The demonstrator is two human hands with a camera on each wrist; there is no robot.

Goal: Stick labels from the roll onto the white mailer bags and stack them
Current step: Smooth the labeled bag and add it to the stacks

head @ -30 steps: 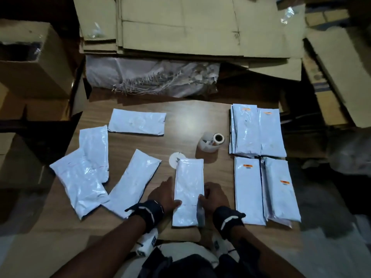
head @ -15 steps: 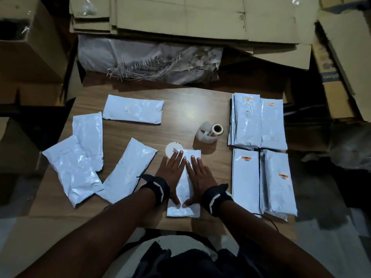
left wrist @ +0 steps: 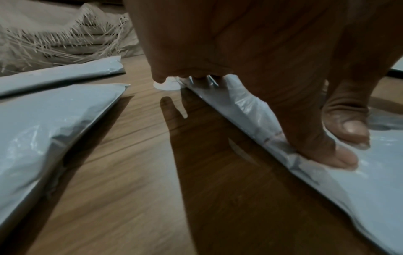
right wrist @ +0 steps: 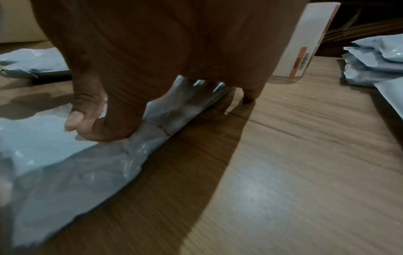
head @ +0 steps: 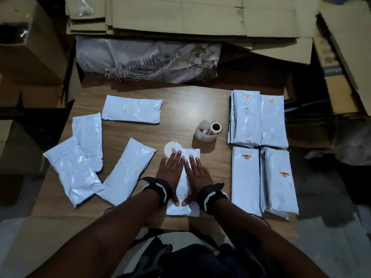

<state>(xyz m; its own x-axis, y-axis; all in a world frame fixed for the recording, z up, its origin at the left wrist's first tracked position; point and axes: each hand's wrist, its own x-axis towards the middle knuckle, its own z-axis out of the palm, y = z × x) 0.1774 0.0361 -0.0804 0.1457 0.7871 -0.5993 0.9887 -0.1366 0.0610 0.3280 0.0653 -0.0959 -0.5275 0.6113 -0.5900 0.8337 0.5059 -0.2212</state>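
A white mailer bag [head: 183, 210] lies lengthwise at the table's front middle. My left hand [head: 171, 171] and right hand [head: 197, 173] lie flat on it side by side, fingers straight and pointing away from me. Both thumbs press its near end, the left thumb [left wrist: 335, 155] beside the right thumb [right wrist: 87, 124]. The label roll [head: 214, 127] lies just beyond the bag, with its loose white liner curled beside it. Labelled bags [head: 246, 177] with orange labels are stacked at the right. Several unlabelled bags [head: 126, 175] lie at the left.
A round white disc [head: 170, 149] sits on the wooden table [head: 186, 109] under my left fingertips. Flattened cardboard [head: 200, 15] and a frayed woven sack [head: 148, 57] lie past the far edge. Cardboard boxes [head: 30, 47] stand at the left and right.
One second ago my hands held the bag's near end by its sides. They slid forward onto its top and have stayed flat there; the bag lies where it was.
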